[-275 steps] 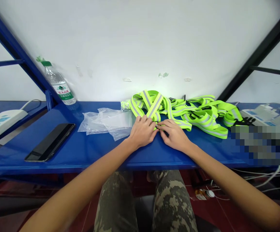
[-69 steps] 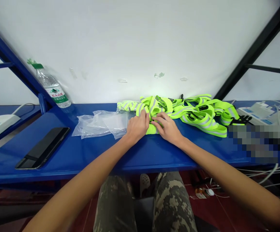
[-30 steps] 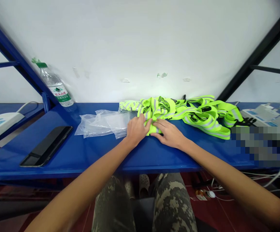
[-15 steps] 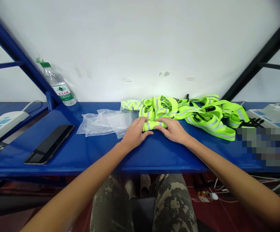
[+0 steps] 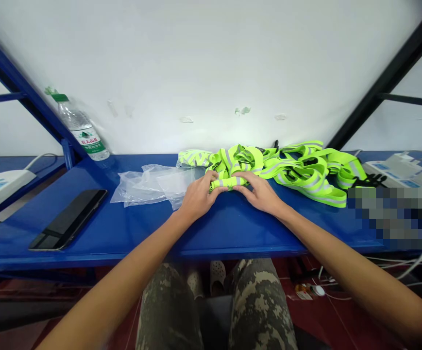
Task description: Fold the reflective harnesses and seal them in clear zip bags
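A rolled or folded reflective strap [image 5: 228, 183], fluorescent yellow-green with grey bands, lies between my hands near the middle of the blue table [image 5: 145, 228]. My left hand [image 5: 200, 195] closes on its left end, thumb in front and fingers behind. At the right end my right hand [image 5: 258, 191] grips it the same way. Right behind the roll, a loose heap of the same straps [image 5: 305, 170] with black buckles spreads to the right. Clear plastic bags [image 5: 145, 186] lie flat just left of my left hand. A bagged strap bundle [image 5: 193, 158] sits behind them.
A black phone [image 5: 68, 218] lies on the left of the table. A water bottle [image 5: 85, 131] leans at the back left by the blue frame. Power strips [image 5: 3, 192] stand at the far left and far right. A pixelated patch covers the right front. A white wall rises behind.
The view has shifted slightly, so everything sits a little further left. Both hands keep their hold on the strap, and slightly more of the roll shows between them.
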Tool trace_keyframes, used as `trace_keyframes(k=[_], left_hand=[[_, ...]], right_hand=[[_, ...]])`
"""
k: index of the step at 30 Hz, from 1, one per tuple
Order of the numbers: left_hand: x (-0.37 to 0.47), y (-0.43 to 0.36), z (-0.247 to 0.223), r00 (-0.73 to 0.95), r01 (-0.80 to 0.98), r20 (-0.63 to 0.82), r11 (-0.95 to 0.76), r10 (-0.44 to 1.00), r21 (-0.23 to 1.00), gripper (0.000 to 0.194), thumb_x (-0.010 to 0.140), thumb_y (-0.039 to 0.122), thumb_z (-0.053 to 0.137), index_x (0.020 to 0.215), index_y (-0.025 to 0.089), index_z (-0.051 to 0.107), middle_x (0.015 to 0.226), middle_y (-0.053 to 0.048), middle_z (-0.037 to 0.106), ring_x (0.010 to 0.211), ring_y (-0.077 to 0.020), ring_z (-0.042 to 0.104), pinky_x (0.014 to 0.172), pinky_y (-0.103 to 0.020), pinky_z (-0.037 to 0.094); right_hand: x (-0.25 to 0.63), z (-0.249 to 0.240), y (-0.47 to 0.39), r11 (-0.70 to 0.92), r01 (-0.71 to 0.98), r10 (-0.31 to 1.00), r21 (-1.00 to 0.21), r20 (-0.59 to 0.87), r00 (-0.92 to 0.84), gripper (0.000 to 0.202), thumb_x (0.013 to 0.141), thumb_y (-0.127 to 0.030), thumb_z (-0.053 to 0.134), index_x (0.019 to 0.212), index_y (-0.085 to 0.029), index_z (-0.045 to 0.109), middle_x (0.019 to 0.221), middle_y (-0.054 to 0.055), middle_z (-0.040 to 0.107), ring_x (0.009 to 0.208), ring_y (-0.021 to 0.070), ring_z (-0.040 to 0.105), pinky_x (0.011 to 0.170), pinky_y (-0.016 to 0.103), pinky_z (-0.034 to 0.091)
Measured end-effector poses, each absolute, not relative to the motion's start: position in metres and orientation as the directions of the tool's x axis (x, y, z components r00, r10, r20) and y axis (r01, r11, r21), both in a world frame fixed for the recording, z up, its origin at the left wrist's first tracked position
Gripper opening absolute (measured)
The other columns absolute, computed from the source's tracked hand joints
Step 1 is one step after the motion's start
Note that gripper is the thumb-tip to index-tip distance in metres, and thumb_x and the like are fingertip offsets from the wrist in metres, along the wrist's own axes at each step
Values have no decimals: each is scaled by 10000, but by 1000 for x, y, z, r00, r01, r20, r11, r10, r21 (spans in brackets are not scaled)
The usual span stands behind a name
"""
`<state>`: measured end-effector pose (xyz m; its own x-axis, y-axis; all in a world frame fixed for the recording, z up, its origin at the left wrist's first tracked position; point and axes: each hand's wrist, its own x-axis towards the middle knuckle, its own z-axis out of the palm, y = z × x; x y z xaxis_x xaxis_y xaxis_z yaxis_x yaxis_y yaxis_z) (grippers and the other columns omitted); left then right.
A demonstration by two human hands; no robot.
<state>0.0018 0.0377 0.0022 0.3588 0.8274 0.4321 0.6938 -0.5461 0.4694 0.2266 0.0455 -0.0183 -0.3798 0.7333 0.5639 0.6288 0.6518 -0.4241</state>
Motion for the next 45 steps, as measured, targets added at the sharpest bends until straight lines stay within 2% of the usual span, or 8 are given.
trace_keyframes(k=[7, 14, 18, 24, 32, 35, 39, 45], left_hand=[[9, 39, 2, 307, 748, 404, -481, 862, 457, 419, 1006, 488, 382, 1261, 179, 506, 1097, -112, 711, 997, -291, 680, 847, -389, 477], [12, 43, 1, 194, 732, 416, -413, 889, 542, 392, 975, 480, 464, 1234, 194, 531, 981, -77, 711, 852, -244, 673, 796, -351, 474], [11, 54, 3, 201, 709, 394, -411, 897, 573, 343, 952, 475, 509, 1153, 209, 589, 911, -47, 700, 769, -217, 639, 769, -341, 470], [-3, 78, 3, 234, 562, 358, -426, 904, 709, 337, 916, 452, 551, 1116, 186, 610, 1199, -82, 677, 1041, -241, 627, 932, -365, 469], [-15, 81, 11, 320, 509, 292, -424, 901, 749, 320, 875, 470, 591, 1004, 177, 602, 1145, -87, 665, 1080, -240, 613, 963, -376, 471], [-11, 76, 12, 335, 595, 273, -427, 902, 681, 337, 888, 469, 575, 1065, 182, 586, 1112, -84, 674, 1030, -253, 624, 942, -405, 476], [-5, 72, 10, 303, 695, 266, -404, 915, 595, 377, 885, 469, 590, 1137, 189, 593, 1145, -92, 691, 1039, -286, 638, 932, -423, 481], [-1, 66, 6, 267, 779, 327, -403, 907, 481, 407, 888, 419, 619, 1224, 194, 575, 1106, -88, 706, 987, -278, 655, 877, -399, 496]], right_hand=[[218, -22, 49, 607, 586, 777, -536, 556, -297, 383, 973, -422, 506, 1253, -185, 618, 1279, 135, 673, 1181, 275, 637, 1002, 440, 503], [217, -22, 53, 547, 567, 829, -615, 489, -270, 442, 993, -475, 445, 1307, -208, 607, 1337, 111, 648, 1255, 273, 599, 1074, 474, 456], [219, -24, 56, 468, 552, 882, -690, 405, -242, 556, 1015, -530, 350, 1467, -230, 467, 1447, 99, 563, 1385, 264, 485, 1155, 502, 370], [225, -23, 62, 335, 513, 941, -790, 307, -141, 699, 977, -674, 258, 1503, -247, 432, 1558, 73, 438, 1481, 256, 344, 1234, 481, 242], [234, -33, 78, 343, 524, 938, -780, 315, -145, 422, 962, -440, 438, 1255, -200, 626, 1262, 113, 672, 1195, 272, 619, 1057, 496, 474], [235, -32, 71, 401, 567, 904, -720, 409, -121, 328, 930, -334, 489, 1181, -198, 648, 1166, 117, 678, 1091, 258, 653, 941, 454, 552], [228, -22, 47, 586, 678, 727, -444, 658, -198, 280, 890, -256, 537, 1119, -191, 685, 1146, 131, 650, 1096, 268, 628, 952, 454, 543], [222, -19, 30, 683, 716, 633, -143, 604, -483, 509, 838, -489, 692, 1213, -146, 672, 1216, 171, 649, 1132, 330, 622, 975, 499, 529]])
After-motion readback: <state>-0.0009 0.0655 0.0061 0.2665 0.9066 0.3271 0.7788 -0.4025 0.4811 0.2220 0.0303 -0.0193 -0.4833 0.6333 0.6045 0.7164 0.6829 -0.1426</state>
